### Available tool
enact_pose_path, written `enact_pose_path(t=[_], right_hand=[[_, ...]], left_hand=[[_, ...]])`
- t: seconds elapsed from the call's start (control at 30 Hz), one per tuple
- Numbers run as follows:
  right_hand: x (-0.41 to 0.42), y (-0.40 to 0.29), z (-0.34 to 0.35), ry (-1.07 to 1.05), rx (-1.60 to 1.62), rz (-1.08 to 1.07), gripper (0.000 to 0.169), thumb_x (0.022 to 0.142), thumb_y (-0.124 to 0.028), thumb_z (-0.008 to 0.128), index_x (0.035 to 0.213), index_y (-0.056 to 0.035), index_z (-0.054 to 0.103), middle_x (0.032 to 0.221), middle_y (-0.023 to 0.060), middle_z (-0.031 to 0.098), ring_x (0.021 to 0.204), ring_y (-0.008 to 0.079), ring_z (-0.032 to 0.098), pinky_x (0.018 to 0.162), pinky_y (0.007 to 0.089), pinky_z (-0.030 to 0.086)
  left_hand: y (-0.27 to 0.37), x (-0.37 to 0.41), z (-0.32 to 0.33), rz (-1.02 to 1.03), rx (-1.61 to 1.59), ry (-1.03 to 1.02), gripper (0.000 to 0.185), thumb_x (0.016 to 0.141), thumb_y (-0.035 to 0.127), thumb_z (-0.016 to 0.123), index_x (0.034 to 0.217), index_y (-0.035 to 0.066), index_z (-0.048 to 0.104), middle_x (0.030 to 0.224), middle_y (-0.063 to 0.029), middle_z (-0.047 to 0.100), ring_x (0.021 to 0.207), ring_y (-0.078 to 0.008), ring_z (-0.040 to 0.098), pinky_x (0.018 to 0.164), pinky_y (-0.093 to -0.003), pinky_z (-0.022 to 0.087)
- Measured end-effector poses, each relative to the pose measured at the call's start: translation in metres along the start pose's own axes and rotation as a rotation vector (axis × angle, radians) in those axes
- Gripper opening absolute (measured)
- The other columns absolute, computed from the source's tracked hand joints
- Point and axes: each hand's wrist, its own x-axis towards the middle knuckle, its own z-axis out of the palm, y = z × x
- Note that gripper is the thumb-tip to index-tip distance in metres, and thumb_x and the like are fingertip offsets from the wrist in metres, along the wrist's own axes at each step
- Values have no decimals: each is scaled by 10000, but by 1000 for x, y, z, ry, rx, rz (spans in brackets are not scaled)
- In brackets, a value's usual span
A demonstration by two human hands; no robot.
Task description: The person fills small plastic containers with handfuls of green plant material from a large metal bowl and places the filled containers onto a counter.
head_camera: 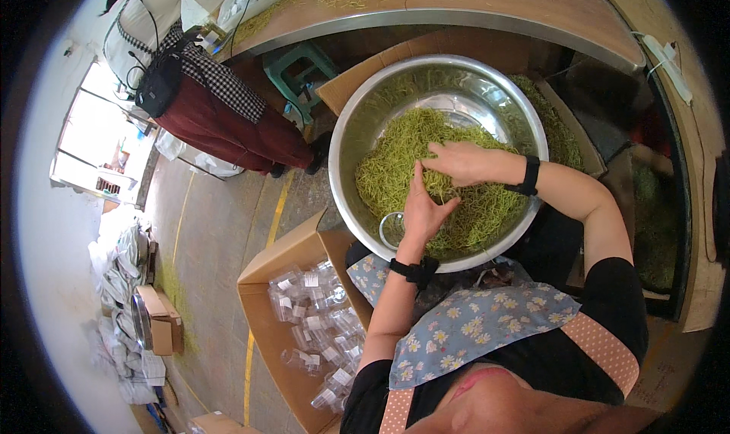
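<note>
A wide stainless steel basin (436, 62) sits before me, holding a heap of thin green dried plant strands (393, 149). My left hand (425, 214) is over the heap, thumb and forefinger spread in a curve around a patch of strands. Whether a clear container lies within that curve cannot be made out. Just beyond it, my right hand (465, 163) reaches in from the right, palm down, fingers bent over the strands beside my left fingertips. A clear round plastic lid or rim (392, 230) lies against the near left wall of the basin, next to my left wrist.
A cardboard box (259, 297) of clear plastic jars (313, 323) with white labels stands at my left. Beyond the basin runs a metal-edged table (456, 1). Another person (211, 109) stands at its left end, near a green stool (299, 72). More strands (547, 120) fill a box behind the basin.
</note>
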Motion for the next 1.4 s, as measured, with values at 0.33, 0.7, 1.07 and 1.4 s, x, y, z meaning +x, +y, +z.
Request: enact_pose_path(t=[0.33, 0.7, 1.07, 1.4], right_hand=[[4, 21, -1, 107, 412, -305, 317, 759, -113, 693, 1052, 1, 658, 1000, 157, 629, 937, 310, 624, 836, 420, 497], [32, 28, 15, -2, 702, -349, 347, 841, -234, 653, 1099, -5, 684, 922, 133, 714, 792, 211, 646, 729, 365, 510], [76, 31, 77, 45, 74, -110, 817, 781, -505, 725, 1465, -183, 415, 1537, 187, 300, 1424, 428, 234, 1127, 658, 219], [41, 123, 57, 83, 196, 214, 627, 823, -250, 740, 1378, -86, 498, 1296, 168, 470, 1158, 354, 496, 930, 437, 462]], left_hand=[[-1, -5, -8, -35, -49, -46, 1132, 677, 279, 867, 1531, 45, 162, 1415, -223, 446, 1230, -371, 525, 990, -431, 471], [-14, -10, -4, 109, -106, 54, 1108, 652, 228, 880, 1517, 40, 214, 1380, -213, 463, 1237, -348, 511, 1023, -412, 441], [-18, -41, -10, 394, -16, 29, 978, 638, 242, 884, 1421, 7, 348, 1333, -238, 468, 1216, -419, 487, 1006, -464, 436], [-21, -45, 1, 328, -10, -12, 912, 643, 249, 881, 1386, 21, 404, 1327, -236, 474, 1195, -417, 507, 980, -456, 457]])
